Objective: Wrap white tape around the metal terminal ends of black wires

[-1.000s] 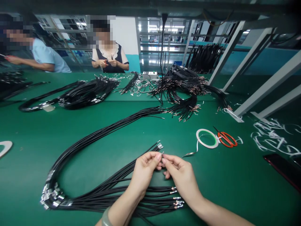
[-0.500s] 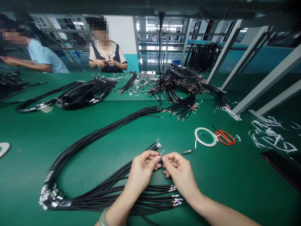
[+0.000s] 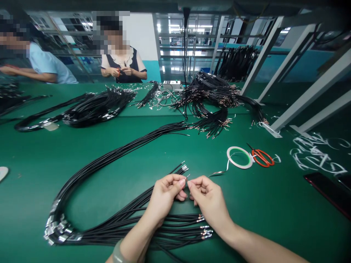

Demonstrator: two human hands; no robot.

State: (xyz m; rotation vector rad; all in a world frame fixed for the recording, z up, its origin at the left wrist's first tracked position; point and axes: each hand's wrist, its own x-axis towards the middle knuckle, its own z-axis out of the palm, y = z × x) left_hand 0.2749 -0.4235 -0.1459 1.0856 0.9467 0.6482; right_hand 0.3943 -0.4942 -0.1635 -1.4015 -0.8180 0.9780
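Observation:
My left hand (image 3: 166,195) is closed in a pinch on the end of a black cable, whose thin metal tip (image 3: 188,175) sticks out past the fingers. Close against it, my right hand (image 3: 207,193) pinches at the same tip, with a small brownish bit between the fingertips. A narrow tape strip (image 3: 218,172) runs from the white-and-green tape roll (image 3: 229,160) to behind my right hand. Below both hands lies a bundle of black cables (image 3: 120,228), gathered at the left by shiny silver wraps (image 3: 59,230). Several metal-tipped cable ends (image 3: 206,232) fan out under my right wrist.
Orange-handled scissors (image 3: 263,157) lie beside the roll. White tape scraps (image 3: 315,155) and a dark phone (image 3: 323,191) are at the right, near grey metal struts (image 3: 261,69). Cable piles (image 3: 211,89) cover the back. Two people (image 3: 123,64) work across the table.
Both hands have shifted very slightly left in the picture, still pinched together at the cable tip. The whole view has moved a little; the bundle, roll and scissors lie as before.

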